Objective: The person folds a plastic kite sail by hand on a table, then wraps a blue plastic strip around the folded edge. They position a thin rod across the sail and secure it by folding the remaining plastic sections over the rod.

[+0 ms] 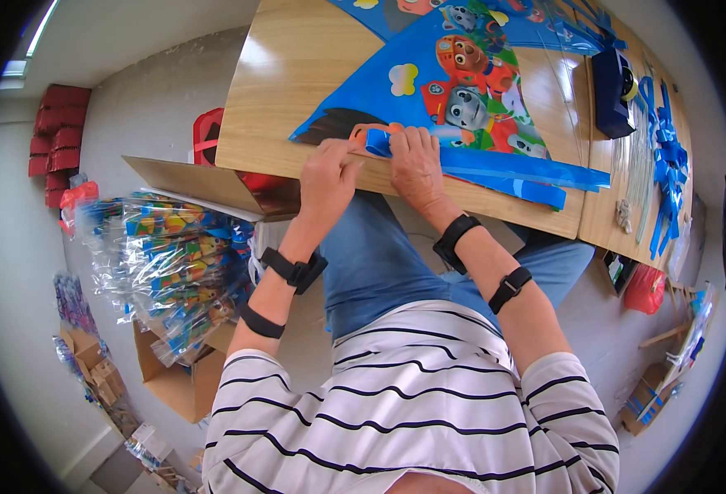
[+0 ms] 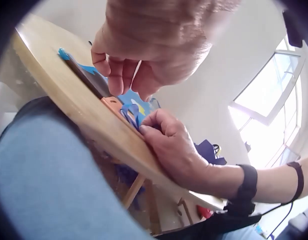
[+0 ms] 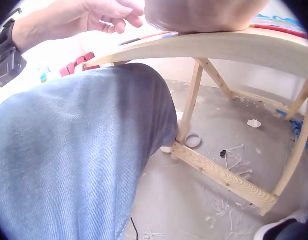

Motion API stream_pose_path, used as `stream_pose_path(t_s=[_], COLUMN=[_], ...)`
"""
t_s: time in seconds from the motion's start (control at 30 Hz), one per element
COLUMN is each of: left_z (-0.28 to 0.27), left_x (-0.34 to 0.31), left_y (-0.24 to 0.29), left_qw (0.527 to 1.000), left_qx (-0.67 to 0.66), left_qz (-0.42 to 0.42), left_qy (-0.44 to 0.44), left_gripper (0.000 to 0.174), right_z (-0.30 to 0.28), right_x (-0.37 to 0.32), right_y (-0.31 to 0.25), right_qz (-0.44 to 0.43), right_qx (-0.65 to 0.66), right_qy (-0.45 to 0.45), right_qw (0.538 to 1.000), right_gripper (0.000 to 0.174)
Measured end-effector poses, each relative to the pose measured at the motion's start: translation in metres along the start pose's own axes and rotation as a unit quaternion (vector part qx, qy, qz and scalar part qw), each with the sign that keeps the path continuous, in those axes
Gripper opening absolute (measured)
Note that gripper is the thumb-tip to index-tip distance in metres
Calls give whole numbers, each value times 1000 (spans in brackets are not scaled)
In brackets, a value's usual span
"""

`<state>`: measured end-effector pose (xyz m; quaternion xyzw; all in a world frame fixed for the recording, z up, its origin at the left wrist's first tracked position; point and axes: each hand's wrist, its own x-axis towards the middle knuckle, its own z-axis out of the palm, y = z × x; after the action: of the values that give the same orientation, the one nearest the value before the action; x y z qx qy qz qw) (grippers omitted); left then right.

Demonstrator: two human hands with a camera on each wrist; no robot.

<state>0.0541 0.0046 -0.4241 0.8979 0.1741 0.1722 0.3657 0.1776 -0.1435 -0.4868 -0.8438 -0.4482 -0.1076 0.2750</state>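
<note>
A blue triangular sheet printed with cartoon dogs (image 1: 453, 99) lies on the wooden table (image 1: 272, 90), its dark and orange edge along the near side. My right hand (image 1: 417, 169) rests at the table edge and pinches a looped blue ribbon (image 1: 377, 142) between thumb and forefinger. The ribbon's long flat tails (image 1: 528, 177) run right across the sheet's edge. To the left, my left hand (image 1: 328, 183) hovers by the orange part. In the left wrist view its fingers (image 2: 116, 75) bend loosely toward the thumb, with nothing seen between them.
A blue tape dispenser (image 1: 611, 95) and a bunch of blue ribbons (image 1: 669, 156) are on the table's right side. At left, an open cardboard box (image 1: 207, 185) stands near a heap of plastic-wrapped printed packs (image 1: 174, 247). Legs in jeans (image 1: 379, 255) are under the table edge.
</note>
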Motion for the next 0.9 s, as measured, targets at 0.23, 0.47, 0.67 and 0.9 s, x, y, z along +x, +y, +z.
stream_pose_path(t_s=[0.23, 0.47, 0.67, 0.9], left_z=[34, 37, 38, 39], left_x=[48, 52, 52, 54], left_y=[-20, -25, -24, -28], left_qw=[993, 989, 988, 987], left_qx=[-44, -47, -45, -43], left_qz=[-108, -139, -149, -152], left_qy=[-6, -16, -17, -26], left_gripper=[15, 19, 18, 19], right_z=[-1, -1, 4, 3], right_x=[1, 0, -2, -3], right_y=[1, 0, 3, 5], right_qz=[-1, 5, 14, 22], right_qx=[0, 5, 34, 84], right_qy=[14, 13, 20, 31], right_qw=[1000, 1000, 999, 996], right_gripper=[28, 29, 24, 20])
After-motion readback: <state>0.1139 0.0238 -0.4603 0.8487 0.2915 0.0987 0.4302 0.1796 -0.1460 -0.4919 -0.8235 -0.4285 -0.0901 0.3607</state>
